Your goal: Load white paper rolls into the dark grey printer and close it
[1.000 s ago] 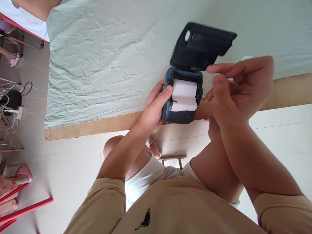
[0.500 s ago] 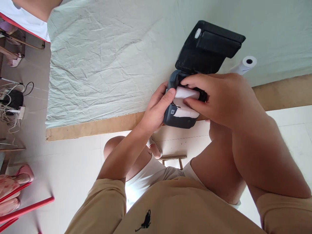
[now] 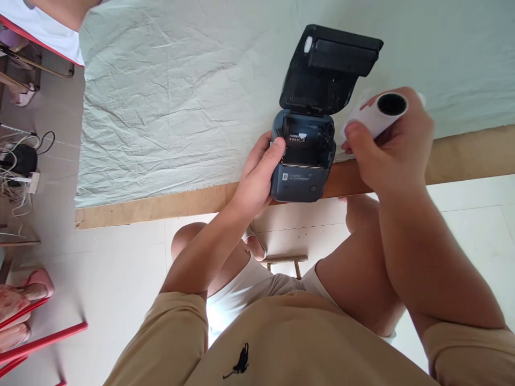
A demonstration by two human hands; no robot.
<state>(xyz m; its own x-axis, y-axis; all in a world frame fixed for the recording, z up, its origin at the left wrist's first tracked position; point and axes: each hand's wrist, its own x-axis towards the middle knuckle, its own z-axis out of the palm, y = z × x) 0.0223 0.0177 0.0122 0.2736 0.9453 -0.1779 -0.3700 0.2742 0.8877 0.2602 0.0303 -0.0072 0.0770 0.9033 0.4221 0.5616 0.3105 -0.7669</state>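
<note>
A small dark label printer has its black lid swung up, baring a compartment with no roll inside. My left hand grips the printer by its left side, thumb over the rim. To the right of the printer, my right hand is closed around a white paper roll, its dark hollow core facing up. A bit of white shows behind the right hand's knuckles, mostly hidden.
A pale green cloth covers the table, whose wooden edge runs in front of me. At upper left is another person's arm. Cables lie on the floor at left, above a red chair frame.
My right hand has lifted the paper roll out of the printer and moved right with it. The printer has shifted slightly in my left hand, and its compartment now shows.
</note>
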